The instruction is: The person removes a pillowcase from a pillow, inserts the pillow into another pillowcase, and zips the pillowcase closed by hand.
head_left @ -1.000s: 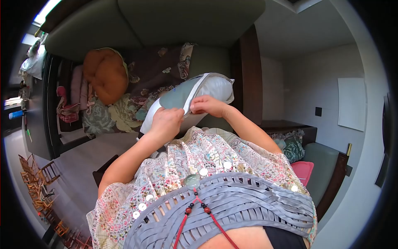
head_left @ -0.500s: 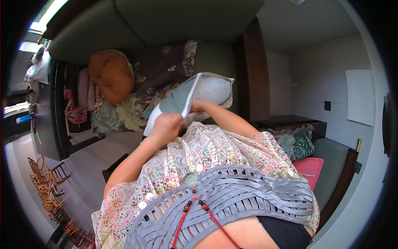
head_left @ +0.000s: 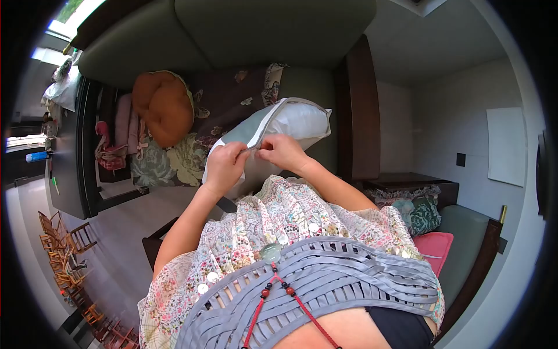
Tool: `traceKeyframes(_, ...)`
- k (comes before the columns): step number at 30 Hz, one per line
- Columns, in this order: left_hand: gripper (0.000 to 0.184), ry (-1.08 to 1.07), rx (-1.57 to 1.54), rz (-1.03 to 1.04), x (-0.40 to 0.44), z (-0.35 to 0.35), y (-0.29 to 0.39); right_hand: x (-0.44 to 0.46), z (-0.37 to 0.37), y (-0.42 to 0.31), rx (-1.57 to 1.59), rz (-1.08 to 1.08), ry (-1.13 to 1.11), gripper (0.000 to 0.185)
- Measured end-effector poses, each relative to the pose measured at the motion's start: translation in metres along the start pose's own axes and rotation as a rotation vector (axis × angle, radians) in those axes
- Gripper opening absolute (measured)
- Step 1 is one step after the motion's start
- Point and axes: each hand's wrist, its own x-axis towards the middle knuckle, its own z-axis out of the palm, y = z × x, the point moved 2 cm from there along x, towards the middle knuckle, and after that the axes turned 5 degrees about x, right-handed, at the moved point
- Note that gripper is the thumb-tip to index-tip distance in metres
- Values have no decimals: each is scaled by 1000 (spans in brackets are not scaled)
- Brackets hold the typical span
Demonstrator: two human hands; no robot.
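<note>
A pale grey and white cushion cover (head_left: 239, 129) lies tilted in front of my lap. Its long side is open, and a white inner cushion (head_left: 295, 120) shows through the gap. At the near end of this opening my left hand (head_left: 225, 166) pinches the cover's edge. My right hand (head_left: 283, 153) grips the edge just beside it, fingertips pressed together, and the two hands almost touch. Whether a zip pull sits between the fingers is too small to tell.
Behind the cushion stands a green sofa (head_left: 273, 29) with a patterned dark cloth (head_left: 224, 96) and an orange round cushion (head_left: 163, 109). A dark wooden armrest (head_left: 361, 110) rises to the right. Wooden chairs (head_left: 81, 238) stand far left. A pink cushion (head_left: 435, 247) lies at right.
My right hand has come out of the cover's opening and moved left to its edge beside my left hand. The gap looks narrower at the near end.
</note>
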Motion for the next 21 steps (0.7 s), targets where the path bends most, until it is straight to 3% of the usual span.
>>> traceKeyframes(1, 9, 4, 10, -5, 2, -1, 1, -2, -1, -1, 75, 13, 101, 21)
traceKeyframes(7, 8, 17, -20, 18, 10, -5, 8, -7, -8, 3, 503, 10, 93, 17)
traceKeyframes(11, 8, -17, -33, 46, 11, -3, 7, -2, -13, 6, 405, 86, 119, 18)
traceKeyframes(14, 10, -60, -31, 50, 14, -2, 10, 7, -8, 22, 319, -2, -5, 17)
traceKeyframes(17, 10, -39, -32, 49, 15, -3, 11, 1, -12, 12, 578, 3, 64, 16)
traceKeyframes(19, 8, 2, -42, 84, 18, -3, 13, -7, -23, -5, 159, -143, 164, 12)
traceKeyframes(20, 8, 2, -44, 82, 18, -2, 13, -8, -22, -5, 158, -142, 162, 12)
traceKeyframes(21, 8, 8, -53, 79, 18, -1, 12, -10, -21, -9, -135, -303, 244, 10)
